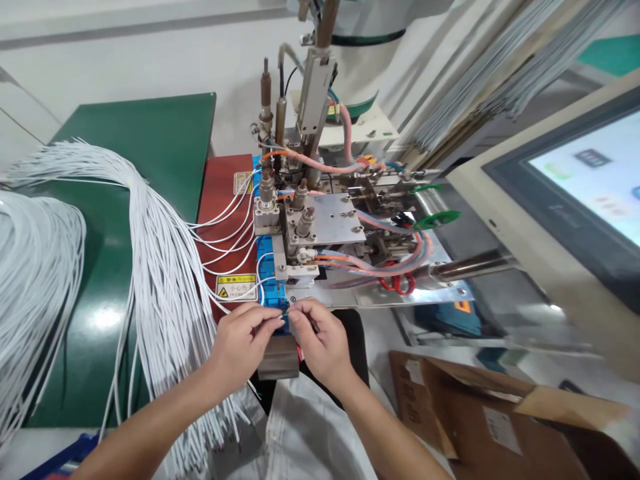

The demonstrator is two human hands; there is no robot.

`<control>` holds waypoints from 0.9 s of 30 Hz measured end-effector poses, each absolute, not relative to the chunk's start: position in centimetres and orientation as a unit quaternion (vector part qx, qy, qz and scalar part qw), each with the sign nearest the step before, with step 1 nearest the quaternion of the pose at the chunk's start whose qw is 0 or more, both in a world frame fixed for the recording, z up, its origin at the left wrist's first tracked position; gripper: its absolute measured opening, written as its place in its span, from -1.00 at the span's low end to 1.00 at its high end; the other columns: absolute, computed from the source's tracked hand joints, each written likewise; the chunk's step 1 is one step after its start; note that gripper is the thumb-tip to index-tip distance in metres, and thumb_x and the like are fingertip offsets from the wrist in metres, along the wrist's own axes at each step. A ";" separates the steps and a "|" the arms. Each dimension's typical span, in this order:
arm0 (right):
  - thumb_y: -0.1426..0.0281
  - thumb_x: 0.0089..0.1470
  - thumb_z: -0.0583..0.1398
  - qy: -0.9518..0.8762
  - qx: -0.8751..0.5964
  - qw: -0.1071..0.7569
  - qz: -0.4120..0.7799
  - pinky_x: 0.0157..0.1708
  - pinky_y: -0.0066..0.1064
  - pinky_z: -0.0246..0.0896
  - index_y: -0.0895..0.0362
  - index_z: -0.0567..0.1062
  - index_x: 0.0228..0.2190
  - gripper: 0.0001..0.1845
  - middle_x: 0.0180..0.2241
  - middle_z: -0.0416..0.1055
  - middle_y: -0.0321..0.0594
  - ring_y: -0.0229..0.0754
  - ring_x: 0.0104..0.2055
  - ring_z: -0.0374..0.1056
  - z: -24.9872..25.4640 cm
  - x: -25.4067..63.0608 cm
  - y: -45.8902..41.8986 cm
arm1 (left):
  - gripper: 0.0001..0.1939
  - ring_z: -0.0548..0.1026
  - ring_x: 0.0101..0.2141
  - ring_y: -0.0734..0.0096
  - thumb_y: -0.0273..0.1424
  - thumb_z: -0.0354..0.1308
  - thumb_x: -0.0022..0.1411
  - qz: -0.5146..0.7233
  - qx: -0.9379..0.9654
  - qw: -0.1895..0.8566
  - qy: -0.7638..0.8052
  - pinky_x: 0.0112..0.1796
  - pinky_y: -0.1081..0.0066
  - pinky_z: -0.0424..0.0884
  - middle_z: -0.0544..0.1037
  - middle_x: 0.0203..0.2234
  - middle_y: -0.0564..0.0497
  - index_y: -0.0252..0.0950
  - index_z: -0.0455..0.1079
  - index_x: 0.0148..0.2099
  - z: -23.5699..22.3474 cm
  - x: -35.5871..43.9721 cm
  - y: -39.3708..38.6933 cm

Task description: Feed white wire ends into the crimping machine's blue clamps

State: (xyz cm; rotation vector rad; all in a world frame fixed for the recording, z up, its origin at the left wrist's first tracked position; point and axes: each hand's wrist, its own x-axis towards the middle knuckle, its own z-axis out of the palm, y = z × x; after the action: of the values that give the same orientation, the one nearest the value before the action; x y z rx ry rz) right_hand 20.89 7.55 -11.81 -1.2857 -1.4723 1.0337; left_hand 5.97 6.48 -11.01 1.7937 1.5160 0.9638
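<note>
My left hand (241, 345) and my right hand (323, 341) meet at the front end of a blue fixture strip (267, 252). Thumb and fingers of both are pinched together. A thin wire end, dark or greenish, shows between the left fingertips; what the right fingertips grip is hidden. White cables (233, 231) run from a large bundle (165, 287) on the left into the blue strip. Right behind my hands stands a metal machine with a flat steel plate (327, 219) and air cylinders.
A second coil of white cables (37, 293) lies on the green table (175, 127). Warning labels sit on the red base (220, 193). A solder-like wire spool (433, 207), a tilted touchscreen (590, 173) and a cardboard box (480, 413) are at the right. Orange hoses (345, 127) cross the machine.
</note>
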 end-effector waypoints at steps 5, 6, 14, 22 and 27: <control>0.37 0.05 0.10 -0.520 -0.516 0.502 0.460 -0.37 -0.41 0.26 0.14 0.42 -0.41 -0.87 -0.44 0.40 -0.23 -0.23 -0.37 0.33 -12.9 20.0 7.0 | -0.87 0.46 -0.42 0.47 -0.39 0.13 0.13 0.385 0.615 0.347 0.594 -0.38 0.50 0.40 0.51 -0.47 0.01 -0.29 0.49 -0.33 -10.9 6.1 6.7; 0.38 0.03 0.12 -0.529 -0.507 0.508 0.453 -0.36 -0.40 0.26 0.14 0.43 -0.42 -0.89 -0.44 0.40 -0.23 -0.23 -0.37 0.33 -13.0 19.9 6.9 | -0.87 0.45 -0.43 0.47 -0.39 0.12 0.13 0.385 0.615 0.350 0.592 -0.38 0.51 0.40 0.51 -0.47 0.02 -0.29 0.48 -0.33 -10.9 6.1 6.7; 0.44 0.00 0.14 -0.595 -0.502 0.490 0.391 -0.42 -0.43 0.25 0.12 0.45 -0.47 -0.92 -0.46 0.39 -0.23 -0.25 -0.41 0.33 -12.6 19.9 7.2 | -0.82 0.41 -0.48 0.49 -0.37 0.06 0.17 0.359 0.614 0.392 0.584 -0.42 0.51 0.35 0.46 -0.53 0.04 -0.31 0.46 -0.36 -10.9 5.7 6.7; 0.47 0.00 0.13 -0.670 -0.467 0.466 0.341 -0.49 -0.45 0.23 0.11 0.45 -0.49 -0.90 -0.49 0.41 -0.24 -0.27 -0.47 0.32 -11.9 20.3 7.9 | -0.78 0.37 -0.54 0.53 -0.38 0.00 0.20 0.335 0.633 0.402 0.571 -0.47 0.55 0.32 0.42 -0.58 0.07 -0.32 0.46 -0.35 -11.0 5.3 6.7; 0.47 0.00 0.13 -0.651 -0.494 0.466 0.338 -0.48 -0.46 0.21 0.13 0.41 -0.53 -0.89 -0.53 0.37 -0.26 -0.28 -0.49 0.28 -11.8 19.9 7.7 | -0.82 0.43 -0.47 0.51 -0.44 0.02 0.17 0.340 0.626 0.420 0.562 -0.40 0.53 0.36 0.51 -0.47 0.04 -0.30 0.46 -0.29 -11.0 5.2 6.8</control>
State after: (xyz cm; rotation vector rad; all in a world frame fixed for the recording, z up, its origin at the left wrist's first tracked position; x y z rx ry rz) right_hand 19.86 7.71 -11.80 -1.2127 -1.5989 0.8284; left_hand 5.24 6.75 -10.99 1.5704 1.4081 0.8535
